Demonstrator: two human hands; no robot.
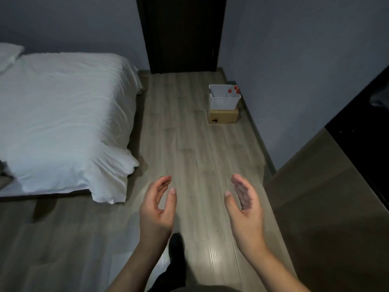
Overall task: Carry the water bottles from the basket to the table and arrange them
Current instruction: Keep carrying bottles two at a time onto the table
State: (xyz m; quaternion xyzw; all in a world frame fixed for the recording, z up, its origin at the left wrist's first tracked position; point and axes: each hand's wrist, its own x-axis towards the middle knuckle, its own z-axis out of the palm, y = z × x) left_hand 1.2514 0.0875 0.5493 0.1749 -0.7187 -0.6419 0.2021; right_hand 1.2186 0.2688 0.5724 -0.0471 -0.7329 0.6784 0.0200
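**Hands empty, basket of bottles across the room**

Hands occupy the near field, raised side by side with palms turned toward each other and nothing between them. The left hand (157, 204) has its fingers loosely curved and close together, the thumb held apart from them. The right hand (244, 202) has its fingers nearly straight and pressed side by side, the thumb likewise apart. Neither hand touches any object. Below them, a dark-clad foot (176, 244) rests on the wood-plank floor (189, 144).

To the right, the brown surface of the table (326, 197) runs along the wall, its near part bare. To the left stands a bed (63, 114) under a white cover, with a pillow (9, 54) at its far end.

Farther off, near the right-hand wall, a white perforated basket (224, 101) sits on top of a cardboard box (223, 116) that stands on the floor. The water bottles (234, 90) stand upright in the basket's far right corner; only their red caps show clearly, and their number cannot be told with certainty. Behind everything, a dark door (183, 34) closes the far wall.
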